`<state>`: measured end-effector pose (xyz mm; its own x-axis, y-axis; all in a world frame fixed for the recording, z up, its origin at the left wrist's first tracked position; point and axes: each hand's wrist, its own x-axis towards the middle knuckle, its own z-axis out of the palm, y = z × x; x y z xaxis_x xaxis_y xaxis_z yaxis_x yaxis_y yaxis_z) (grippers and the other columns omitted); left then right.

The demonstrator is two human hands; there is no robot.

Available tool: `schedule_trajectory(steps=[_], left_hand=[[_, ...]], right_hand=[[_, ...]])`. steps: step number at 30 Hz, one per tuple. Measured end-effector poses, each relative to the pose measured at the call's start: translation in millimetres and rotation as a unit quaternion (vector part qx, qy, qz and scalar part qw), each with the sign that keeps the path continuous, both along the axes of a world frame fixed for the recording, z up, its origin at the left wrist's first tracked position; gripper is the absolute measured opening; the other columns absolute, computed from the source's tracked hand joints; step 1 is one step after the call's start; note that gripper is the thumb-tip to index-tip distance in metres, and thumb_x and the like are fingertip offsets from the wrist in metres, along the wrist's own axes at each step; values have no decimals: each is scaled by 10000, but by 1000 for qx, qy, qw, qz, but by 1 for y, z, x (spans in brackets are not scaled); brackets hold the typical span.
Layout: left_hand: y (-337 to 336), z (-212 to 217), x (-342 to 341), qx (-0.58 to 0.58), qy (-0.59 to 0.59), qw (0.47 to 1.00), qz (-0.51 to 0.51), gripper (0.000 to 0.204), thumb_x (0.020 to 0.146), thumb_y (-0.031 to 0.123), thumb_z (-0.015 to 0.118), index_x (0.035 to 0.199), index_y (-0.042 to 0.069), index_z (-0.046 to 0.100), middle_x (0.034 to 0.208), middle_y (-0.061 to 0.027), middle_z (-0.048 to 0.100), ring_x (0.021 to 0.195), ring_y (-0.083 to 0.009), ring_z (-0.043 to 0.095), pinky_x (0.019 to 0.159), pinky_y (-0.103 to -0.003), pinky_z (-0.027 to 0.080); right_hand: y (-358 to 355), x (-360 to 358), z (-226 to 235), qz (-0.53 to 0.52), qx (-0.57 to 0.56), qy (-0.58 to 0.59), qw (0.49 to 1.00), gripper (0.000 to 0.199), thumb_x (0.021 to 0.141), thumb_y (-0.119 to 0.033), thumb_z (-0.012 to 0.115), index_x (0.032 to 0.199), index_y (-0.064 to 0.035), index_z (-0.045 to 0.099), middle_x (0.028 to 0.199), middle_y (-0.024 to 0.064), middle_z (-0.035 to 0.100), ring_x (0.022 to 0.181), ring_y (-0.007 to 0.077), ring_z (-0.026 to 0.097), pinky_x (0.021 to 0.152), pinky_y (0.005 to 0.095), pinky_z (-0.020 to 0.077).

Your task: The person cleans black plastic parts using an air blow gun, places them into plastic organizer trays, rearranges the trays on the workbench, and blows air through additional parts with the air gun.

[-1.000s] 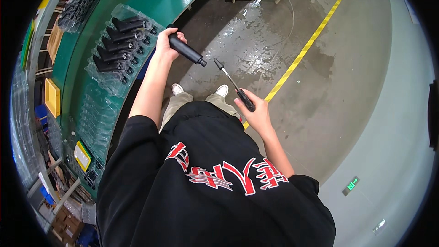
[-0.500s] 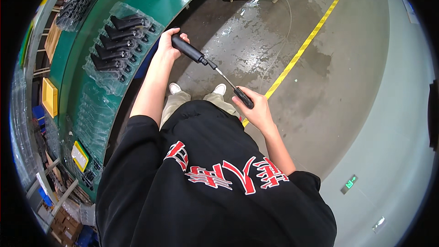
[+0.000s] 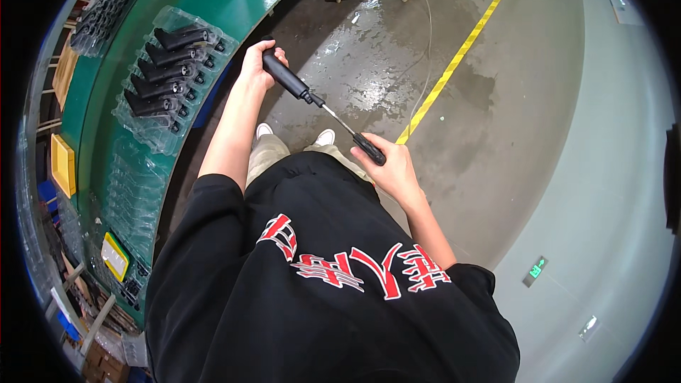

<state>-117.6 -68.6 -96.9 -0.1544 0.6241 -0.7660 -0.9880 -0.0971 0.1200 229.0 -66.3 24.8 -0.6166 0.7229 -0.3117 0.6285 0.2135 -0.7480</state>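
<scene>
From where I stand, the person's left hand [image 3: 257, 68] is closed firmly around a matte black, round-bodied part with a narrower stepped end [image 3: 286, 76]. The part is held in the air and serves here as the reference for all places. Its rear sits in the palm, so its full shape cannot be told.

The right hand [image 3: 393, 170], to the right of the black part and nearer the person's body, is closed on a slim hand tool with a black grip and bright metal shaft [image 3: 367, 146]. The tool's black tapered tip [image 3: 317, 101] is at the part's narrow end; whether it has entered or only touches cannot be told.

To the left of the black part, a clear moulded plastic tray [image 3: 159, 143] with a row of black angled pieces [image 3: 162, 72] lies on a green-surfaced bench [image 3: 234, 0].

Judgement: the step in hand is working the tool at the narrow end. The next move calls for tool and part on one line, the left grip resisting any twist; a tilt could let the tip slip.
</scene>
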Motion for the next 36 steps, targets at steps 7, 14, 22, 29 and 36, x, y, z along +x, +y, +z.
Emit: schedule_trajectory(steps=[7,14,22,29,36], left_hand=[[11,0,3,26,46,996,-69,170,877,102,560,958,-32,495,790,-98,562,584,-157,518,538,-267,475],[11,4,6,37,134,973,-185,202,880,116,575,991,-44,523,811,-105,578,595,-156,534,538,-266,489],[0,-2,-47,37,12,992,-118,220,886,107,568,1017,-55,500,832,-125,582,606,-175,541,542,-278,495],[11,-23,-86,59,-50,993,-92,245,883,83,556,1039,-66,438,866,-162,575,626,-191,545,550,-283,491],[10,-42,-97,52,-67,989,-118,242,878,65,552,1031,-66,419,875,-166,566,629,-193,538,550,-283,486]], right_hand=[[-13,-19,-1,-20,13,-21,1000,280,830,-227,728,1074,-89,714,702,45,693,537,202,576,564,312,458],[-23,-59,6,-60,-12,-72,995,279,832,-219,723,1073,-79,711,726,56,699,566,207,589,579,310,464],[-41,-103,14,-79,-8,-32,996,298,833,-185,720,1102,-57,699,786,73,713,600,189,599,596,303,470],[-86,-117,11,-108,34,-13,994,317,829,-141,727,1128,-47,683,878,69,729,639,181,611,624,290,482],[-100,-132,5,-140,35,-53,988,324,832,-129,727,1141,-46,677,916,65,733,662,184,621,638,286,489]])
